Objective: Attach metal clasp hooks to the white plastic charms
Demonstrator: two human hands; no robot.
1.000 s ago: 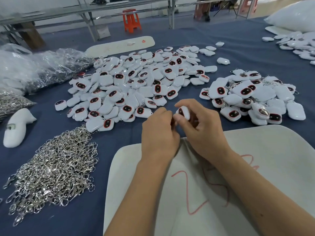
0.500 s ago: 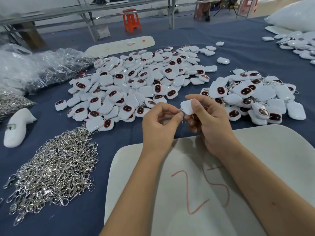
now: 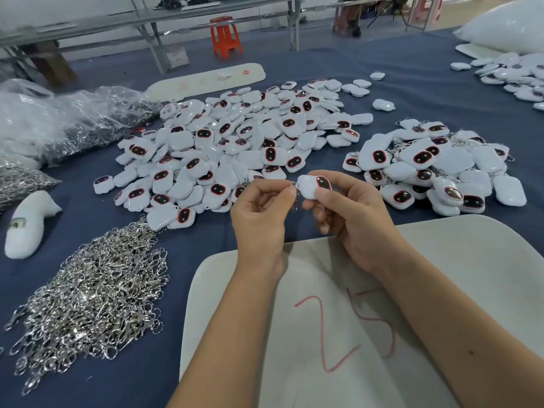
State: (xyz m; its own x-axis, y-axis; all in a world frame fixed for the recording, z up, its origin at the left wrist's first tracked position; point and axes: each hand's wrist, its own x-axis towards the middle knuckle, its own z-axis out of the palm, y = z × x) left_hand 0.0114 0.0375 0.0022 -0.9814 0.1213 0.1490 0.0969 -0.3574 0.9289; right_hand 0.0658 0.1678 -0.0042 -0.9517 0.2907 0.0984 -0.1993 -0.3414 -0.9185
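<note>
Above the blue table (image 3: 426, 83), centre: right hand (image 3: 353, 219) pinches the charm (image 3: 313, 186), long axis 3-to-9 o'clock; its 9 o'clock end touches the clasp hook (image 3: 295, 191) pinched in left hand (image 3: 262, 213); hook dangles toward 6 o'clock; left hand nearer it

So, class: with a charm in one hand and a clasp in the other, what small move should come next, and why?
Probably seat the clasp hook, pinched by the left hand, fully onto the corner of the charm the right hand holds: they already meet there.
</note>
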